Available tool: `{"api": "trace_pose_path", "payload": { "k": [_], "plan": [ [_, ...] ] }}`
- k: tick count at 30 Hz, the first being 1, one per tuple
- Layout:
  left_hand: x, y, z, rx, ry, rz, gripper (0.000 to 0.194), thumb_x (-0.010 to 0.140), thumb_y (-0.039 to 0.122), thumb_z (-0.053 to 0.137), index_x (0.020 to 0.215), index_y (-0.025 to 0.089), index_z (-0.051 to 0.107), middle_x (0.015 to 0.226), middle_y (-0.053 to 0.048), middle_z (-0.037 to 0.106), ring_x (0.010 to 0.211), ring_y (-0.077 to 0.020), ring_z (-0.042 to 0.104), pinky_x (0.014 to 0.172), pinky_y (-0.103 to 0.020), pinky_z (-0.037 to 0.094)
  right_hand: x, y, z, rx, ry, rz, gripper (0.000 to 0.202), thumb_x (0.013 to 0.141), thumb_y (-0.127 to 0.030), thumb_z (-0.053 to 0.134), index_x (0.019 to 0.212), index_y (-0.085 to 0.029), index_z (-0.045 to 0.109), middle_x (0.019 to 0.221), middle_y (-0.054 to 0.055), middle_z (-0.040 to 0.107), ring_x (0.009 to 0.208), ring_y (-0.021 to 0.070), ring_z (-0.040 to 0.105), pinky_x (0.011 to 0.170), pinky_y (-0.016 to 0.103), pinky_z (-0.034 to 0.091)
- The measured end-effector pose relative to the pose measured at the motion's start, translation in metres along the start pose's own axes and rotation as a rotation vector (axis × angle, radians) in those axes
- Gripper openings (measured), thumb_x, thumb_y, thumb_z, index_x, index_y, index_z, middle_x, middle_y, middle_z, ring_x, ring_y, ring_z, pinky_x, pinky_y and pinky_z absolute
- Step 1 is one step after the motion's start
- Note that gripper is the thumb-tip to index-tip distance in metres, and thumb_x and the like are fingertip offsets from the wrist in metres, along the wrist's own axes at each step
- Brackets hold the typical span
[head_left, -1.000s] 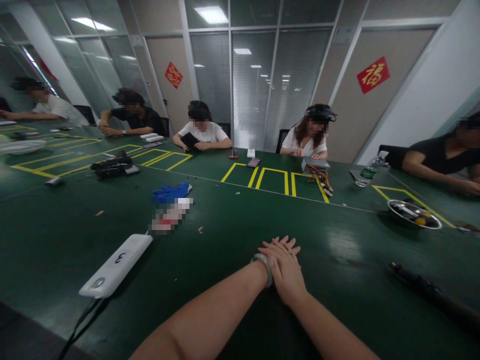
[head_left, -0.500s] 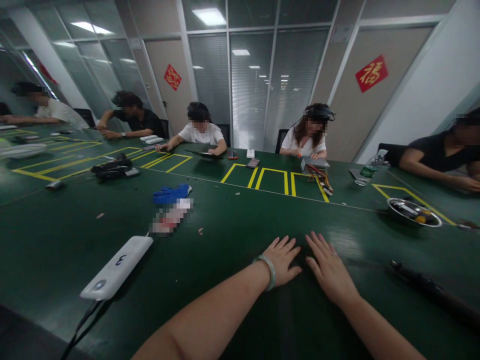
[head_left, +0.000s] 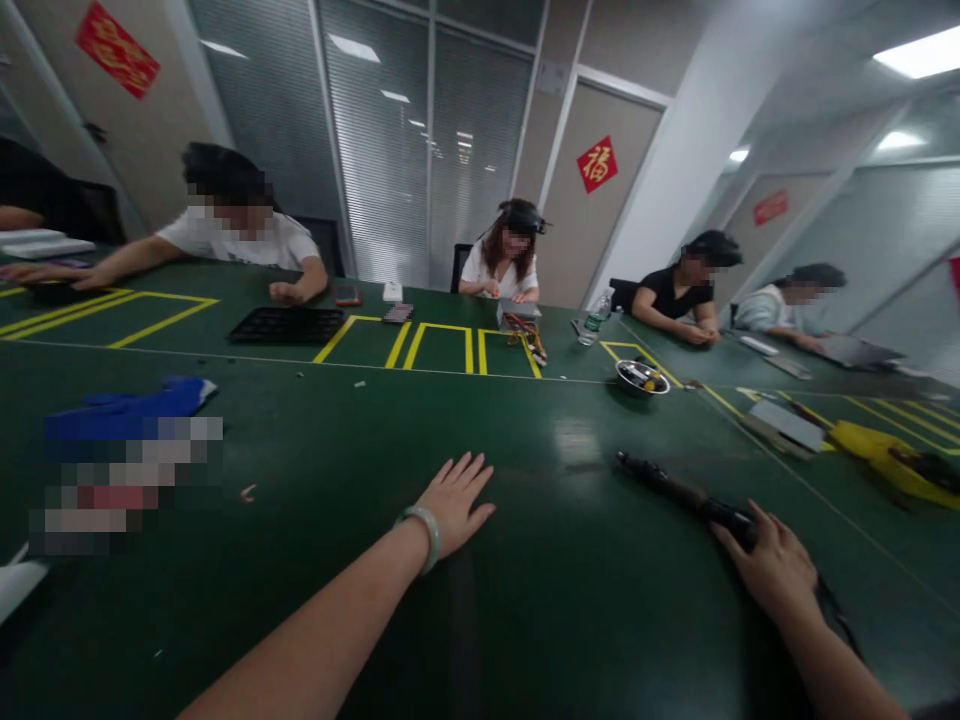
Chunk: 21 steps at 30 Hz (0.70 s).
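Observation:
My left hand point(head_left: 454, 505), with a pale green bangle at the wrist, lies flat on the green table point(head_left: 525, 600) with its fingers spread and nothing in it. To the right, my right hand point(head_left: 776, 560) is wrapped over the near end of a long black tool point(head_left: 679, 490) with a cord. The tool lies on the table, its thin tip pointing away to the left. My palm and part of the grip are hidden under the fingers.
A blue glove point(head_left: 131, 408) lies at the left. Farther off are a metal bowl point(head_left: 643, 378), a bottle point(head_left: 594, 320), a black tray point(head_left: 285, 325) and a grey box with wires point(head_left: 519, 314). Several people sit across the table. A yellow item point(head_left: 896, 462) lies at the right.
The view has turned to the right. My right hand has moved away from my left hand, over to the black tool, and taken hold of it. My left hand still rests flat.

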<state>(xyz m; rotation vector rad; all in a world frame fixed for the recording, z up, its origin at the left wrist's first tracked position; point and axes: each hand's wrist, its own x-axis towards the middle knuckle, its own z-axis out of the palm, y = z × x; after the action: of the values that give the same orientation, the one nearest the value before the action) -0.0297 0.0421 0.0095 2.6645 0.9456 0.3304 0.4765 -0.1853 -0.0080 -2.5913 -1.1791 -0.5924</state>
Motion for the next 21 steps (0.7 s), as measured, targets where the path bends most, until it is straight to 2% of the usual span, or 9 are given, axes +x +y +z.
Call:
{"api": "trace_pose_path", "payload": {
  "k": [3,7,12,14,16,21],
  "plan": [
    [0.001,-0.001,0.001,0.020,-0.015,0.003,0.059,0.095,0.056,0.029,0.147,0.028,0.026,0.155,-0.002,0.019,0.143,-0.0258,0.015,0.114,-0.051,0.016,0.010,0.002,-0.001,0.025,-0.091,-0.020,0.072,0.080,-0.067,0.036,0.139,-0.024,0.038,0.128,0.013,0.049,0.119,0.0337,0.048,0.100,0.049,0.034],
    [0.001,0.000,0.000,0.044,-0.027,0.002,0.059,0.095,0.056,0.026,0.147,0.028,0.026,0.155,-0.002,0.019,0.143,-0.0261,0.015,0.114,-0.051,0.016,0.025,-0.007,-0.007,0.090,-0.208,0.006,0.060,0.079,-0.063,0.046,0.126,-0.027,0.052,0.111,0.011,0.053,0.098,0.0284,0.057,0.084,0.040,0.043],
    [0.002,0.002,-0.001,0.049,-0.049,-0.017,0.060,0.095,0.058,0.022,0.147,0.027,0.026,0.155,-0.002,0.018,0.143,-0.0263,0.015,0.113,-0.052,0.017,0.026,-0.027,-0.014,0.142,-0.212,0.010,0.050,0.080,-0.053,0.053,0.121,-0.025,0.057,0.105,0.010,0.052,0.094,0.0265,0.056,0.080,0.038,0.041],
    [0.003,0.004,-0.003,0.050,-0.044,-0.026,0.061,0.095,0.058,0.023,0.146,0.026,0.028,0.155,-0.004,0.019,0.142,-0.0272,0.016,0.113,-0.053,0.018,0.022,-0.049,-0.016,0.168,-0.200,-0.024,0.047,0.081,-0.051,0.054,0.120,-0.026,0.057,0.104,0.009,0.052,0.095,0.0260,0.055,0.080,0.039,0.040],
    [0.004,0.009,-0.008,0.055,-0.005,-0.019,0.061,0.095,0.058,0.025,0.147,0.026,0.027,0.155,-0.004,0.019,0.142,-0.0277,0.016,0.113,-0.054,0.018,0.015,-0.081,-0.019,0.201,-0.195,-0.077,0.044,0.081,-0.049,0.056,0.119,-0.027,0.057,0.104,0.007,0.052,0.097,0.0258,0.054,0.083,0.040,0.038],
    [0.004,0.025,-0.026,0.062,0.129,0.085,0.063,0.095,0.053,0.032,0.150,0.026,0.015,0.156,-0.002,0.017,0.143,-0.0247,0.015,0.115,-0.049,0.017,-0.021,-0.195,-0.033,0.315,-0.202,-0.229,0.038,0.083,-0.041,0.059,0.119,-0.030,0.055,0.105,0.006,0.051,0.099,0.0247,0.051,0.088,0.044,0.034]
  ]
}}
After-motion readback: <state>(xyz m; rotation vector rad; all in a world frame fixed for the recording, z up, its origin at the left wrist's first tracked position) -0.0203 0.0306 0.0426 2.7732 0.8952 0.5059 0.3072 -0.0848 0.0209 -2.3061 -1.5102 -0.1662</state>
